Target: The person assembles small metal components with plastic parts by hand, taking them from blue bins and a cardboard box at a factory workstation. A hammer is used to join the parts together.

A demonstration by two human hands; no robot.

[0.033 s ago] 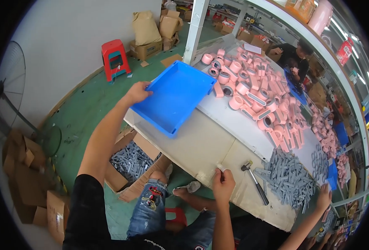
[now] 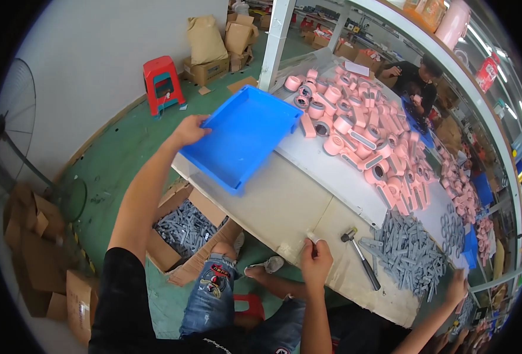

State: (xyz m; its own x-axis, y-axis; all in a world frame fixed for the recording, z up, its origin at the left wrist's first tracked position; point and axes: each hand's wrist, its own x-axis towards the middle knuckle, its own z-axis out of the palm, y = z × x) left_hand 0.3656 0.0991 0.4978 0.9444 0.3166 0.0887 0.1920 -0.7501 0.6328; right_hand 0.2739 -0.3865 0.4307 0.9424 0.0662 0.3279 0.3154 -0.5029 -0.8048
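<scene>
A shallow blue plastic tray (image 2: 246, 138) is held aslant at the left end of the worktable. My left hand (image 2: 191, 130) grips its left rim, with the fingers partly hidden behind the edge. Near the table's front edge, my right hand (image 2: 317, 259) is closed with the fingertips together. A small white bit (image 2: 312, 237) shows at its fingertips, too small to name. To the right of this hand lies a hammer (image 2: 362, 262) with a dark handle. Beyond it is a heap of grey plastic strips (image 2: 405, 253).
Pink round-headed casings (image 2: 355, 130) with handles cover the far side of the worktable (image 2: 296, 203). Below its left end stands an open carton (image 2: 184, 268) of grey parts. Another hand (image 2: 457, 289) shows at the right. A person (image 2: 420, 79) works opposite. A red stool (image 2: 163, 82) stands near the wall.
The blue tray and my left hand have shifted slightly left and toward me. My right hand stays where it was. The other hand at the far right has moved a little.
</scene>
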